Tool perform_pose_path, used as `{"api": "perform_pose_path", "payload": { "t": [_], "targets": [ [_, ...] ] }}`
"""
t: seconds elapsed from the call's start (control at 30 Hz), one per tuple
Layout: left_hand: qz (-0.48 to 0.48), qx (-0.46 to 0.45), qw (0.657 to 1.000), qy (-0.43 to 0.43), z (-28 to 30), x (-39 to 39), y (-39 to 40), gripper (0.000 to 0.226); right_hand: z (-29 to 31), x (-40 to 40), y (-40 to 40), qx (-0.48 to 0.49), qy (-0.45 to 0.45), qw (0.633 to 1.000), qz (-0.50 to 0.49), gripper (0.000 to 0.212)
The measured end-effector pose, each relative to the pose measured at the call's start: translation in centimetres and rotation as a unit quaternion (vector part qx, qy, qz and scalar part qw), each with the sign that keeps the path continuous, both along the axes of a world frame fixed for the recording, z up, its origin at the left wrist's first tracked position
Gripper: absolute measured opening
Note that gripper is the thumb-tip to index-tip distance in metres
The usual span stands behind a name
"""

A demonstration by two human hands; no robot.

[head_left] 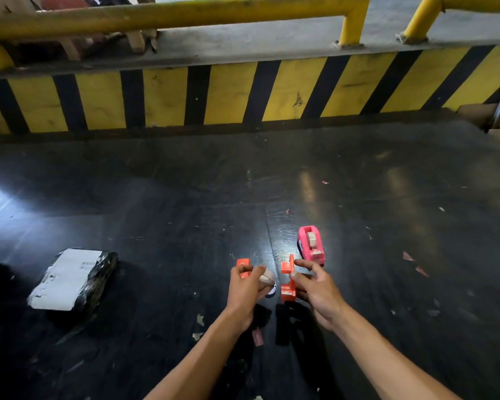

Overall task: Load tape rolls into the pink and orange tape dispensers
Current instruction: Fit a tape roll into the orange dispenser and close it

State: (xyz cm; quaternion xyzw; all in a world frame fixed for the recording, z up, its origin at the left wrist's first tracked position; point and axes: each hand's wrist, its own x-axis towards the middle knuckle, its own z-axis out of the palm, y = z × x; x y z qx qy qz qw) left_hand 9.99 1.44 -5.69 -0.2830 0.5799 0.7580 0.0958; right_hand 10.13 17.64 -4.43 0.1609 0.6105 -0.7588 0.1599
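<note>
The pink tape dispenser point(311, 246) stands on the dark floor with a tape roll seated in it. Just in front of it, my right hand point(315, 290) grips one orange dispenser half point(288, 280), held upright. My left hand point(247, 287) holds the other orange dispenser piece point(243, 267) together with a beige tape roll point(267, 280); its white and blue core shows below my fingers. The two orange pieces are apart, a small gap between them.
A parcel wrapped in black plastic with a white label point(71, 280) lies on the floor at the left. A yellow and black striped kerb point(243, 93) with yellow railings point(168, 17) runs across the back. Small scraps litter the floor.
</note>
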Motion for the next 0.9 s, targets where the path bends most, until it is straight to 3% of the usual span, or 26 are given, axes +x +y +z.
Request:
{"api": "perform_pose_path", "payload": {
  "t": [0.1,0.23,0.5,0.67,0.8,0.9],
  "targets": [
    [0.02,0.097,0.995,-0.026,0.7,-0.6,0.3,0.03,0.0,0.1,-0.2,-0.002,0.004,1.0,0.012,0.03],
    [0.034,0.14,0.989,-0.038,1.5,-1.3,0.9,0.031,0.0,0.0,-0.2,-0.007,0.006,1.0,0.027,0.031],
    [-0.074,-0.003,0.997,-0.01,1.0,-1.1,1.6,0.038,0.1,-0.2,-0.1,-0.03,0.024,0.999,0.007,0.037],
    [-0.132,-0.02,0.991,0.025,1.4,-0.8,1.2,0.031,0.1,-0.3,0.2,-0.039,0.028,0.998,0.044,0.041],
    [-0.184,-0.035,0.982,0.027,1.9,-0.7,0.9,0.021,0.1,-0.3,0.3,-0.062,0.021,0.995,0.073,0.059],
    [-0.211,-0.055,0.975,0.039,1.9,-0.6,0.2,0.023,0.0,-0.3,0.5,-0.082,0.01,0.993,0.083,0.055]
  ]
}}
